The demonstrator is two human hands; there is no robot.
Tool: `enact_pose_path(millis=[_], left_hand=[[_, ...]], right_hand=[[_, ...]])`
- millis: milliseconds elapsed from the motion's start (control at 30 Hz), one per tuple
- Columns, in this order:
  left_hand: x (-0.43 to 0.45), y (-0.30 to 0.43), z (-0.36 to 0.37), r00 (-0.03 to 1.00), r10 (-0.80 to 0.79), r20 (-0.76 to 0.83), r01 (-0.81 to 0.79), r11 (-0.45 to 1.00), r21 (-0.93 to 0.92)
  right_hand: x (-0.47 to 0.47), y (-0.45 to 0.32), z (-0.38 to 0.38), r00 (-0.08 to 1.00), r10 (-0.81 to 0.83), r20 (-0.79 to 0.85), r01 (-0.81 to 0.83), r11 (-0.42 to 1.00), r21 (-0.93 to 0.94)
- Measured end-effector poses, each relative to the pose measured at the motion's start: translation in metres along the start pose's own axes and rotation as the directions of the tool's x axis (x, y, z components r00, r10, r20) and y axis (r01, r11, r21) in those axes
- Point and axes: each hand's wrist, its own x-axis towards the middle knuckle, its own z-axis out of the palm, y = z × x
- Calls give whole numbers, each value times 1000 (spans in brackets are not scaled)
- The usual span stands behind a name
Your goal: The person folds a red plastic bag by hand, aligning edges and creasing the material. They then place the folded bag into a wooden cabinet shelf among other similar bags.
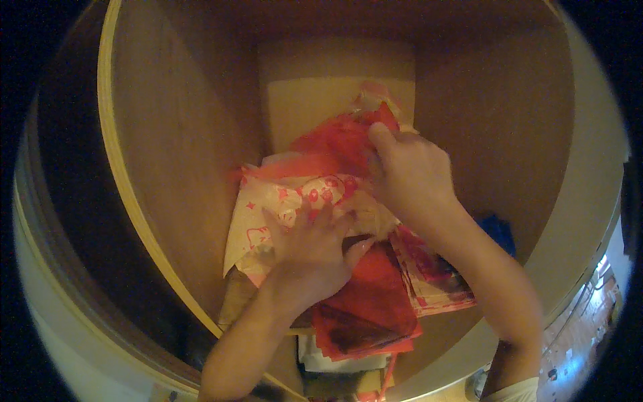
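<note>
My left hand [309, 251] lies with its fingers spread on a pale plastic bag [258, 206] with red printed figures. A crumpled red plastic bag [331, 145] lies behind it, pinched at its right side between the thumb and curled fingers of my right hand [414, 161]. Just below my left hand, a stack of folded red bags [384, 296] juts toward me. Printed red-and-white packaging [437, 281] sits to its right, under my right forearm. The fingertips of my right hand are partly hidden.
Wooden cabinet walls rise at the left [181, 125] and the right [497, 115], with a lighter back panel [336, 60]. Something blue [495, 231] lies against the right wall. White folded material [346, 362] shows beneath the red stack. The cabinet's pale front edge [120, 151] curves along the left.
</note>
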Motion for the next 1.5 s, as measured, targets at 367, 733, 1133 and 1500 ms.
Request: enact_pose_path(millis=[367,733,1133,1500], left_hand=[[-15,-16,-24,999,14,-41,-27,948,-317],[1,-38,-51,993,-42,-108,-5,917,-398],[-139,-44,-92,953,-300,47,233,623,-747],[-212,-64,-123,832,-524,184,395,326,-859]], right_hand=[[-84,-37,-77,979,-110,-174,187,830,525],[-100,-57,-83,946,-158,-283,290,803,520],[-120,-98,-147,825,-237,-514,543,585,602],[-133,-122,-160,803,-243,-544,587,484,649]])
